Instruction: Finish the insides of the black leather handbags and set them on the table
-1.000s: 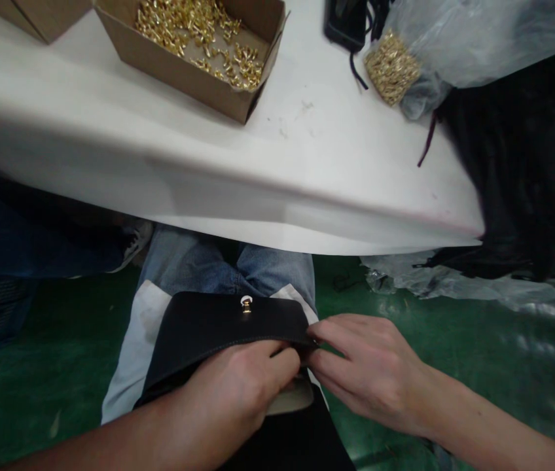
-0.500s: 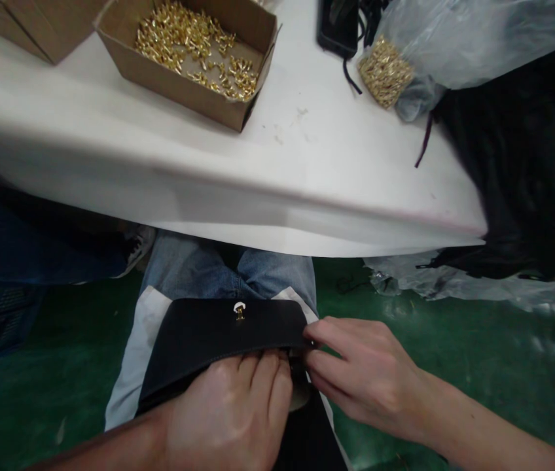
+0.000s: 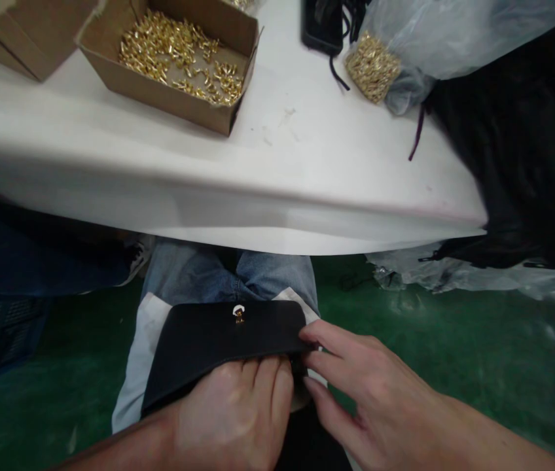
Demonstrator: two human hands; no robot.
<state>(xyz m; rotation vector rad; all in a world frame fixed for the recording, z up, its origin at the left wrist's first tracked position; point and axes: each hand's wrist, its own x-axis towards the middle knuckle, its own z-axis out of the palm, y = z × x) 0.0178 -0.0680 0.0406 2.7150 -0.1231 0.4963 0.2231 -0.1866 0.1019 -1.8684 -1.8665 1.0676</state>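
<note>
A black bag (image 3: 262,333) lies across my lap, with a small gold fitting (image 3: 239,318) and a white ring-like piece around it near the far edge. My left hand (image 3: 243,405) reaches under the raised near edge of the bag. Its fingers are bent and pressed together; the fingertips and whatever they grip are hidden inside. At the right corner, my right hand (image 3: 360,386) pinches the bag's edge, index finger on top and another finger beneath. Its thumb sits lower, beside the opening.
On the white table (image 3: 307,170) ahead stand a cardboard box (image 3: 160,98) of gold metal pieces, a second box (image 3: 36,39), a black phone-like device (image 3: 322,26) and a clear bag of gold pieces (image 3: 373,65). Black material (image 3: 527,144) hangs at the right. A blue crate (image 3: 2,340) is lower left.
My right thumb has moved down and away from the other fingers. My left hand stays under the bag's edge with little movement. The table view has shifted slightly left.
</note>
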